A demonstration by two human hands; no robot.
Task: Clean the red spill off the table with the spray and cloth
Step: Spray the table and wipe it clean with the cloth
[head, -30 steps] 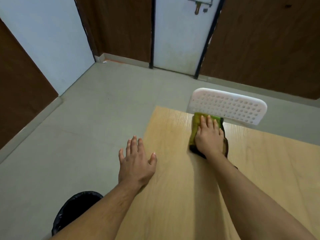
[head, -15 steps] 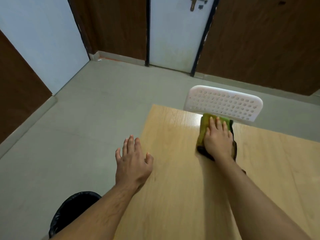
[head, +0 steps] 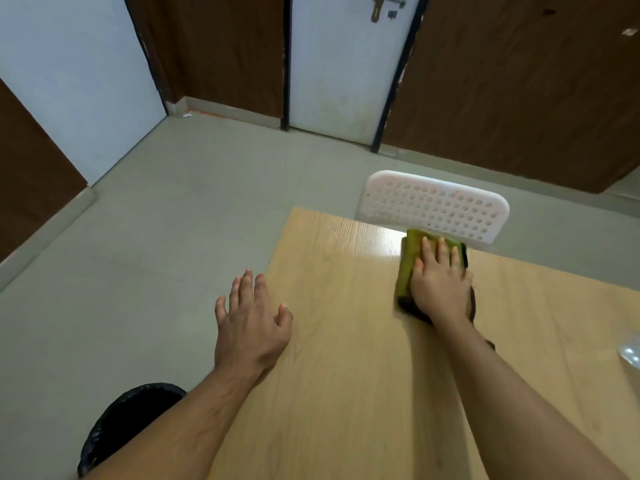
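Right hand point(head: 440, 282): flat, palm down, fingers straight and close together, pressing on the cloth near the far edge of the table; holding nothing in a curl.
Cloth point(head: 410, 258): folded, green on top with a dark underside showing at its near and right edges; lying flat on the table top, just short of the far edge, right in front of the chair back; mostly covered by the right hand, a green strip left bare on the left side.
Left hand point(head: 251, 323): spread wide, fingers straight and apart, thumb out; at the left edge of the table, thumb over the wood, fingers out over the floor; touching the top or hovering above it, cannot tell.
Table point(head: 329, 393): light wood grain, glare patch by the far edge just left of the cloth; no red visible on the bare wood.
Chair back point(head: 433, 207): white plastic, full of round holes, upright beyond the far edge.
Clear object point(head: 630, 351): at the right edge of view on the table, cut off, too little seen to name.
Bin point(head: 128, 420): black-lined, on the floor beside the near left corner.
Door point(head: 343, 60): white, dark frame, latch at the top.
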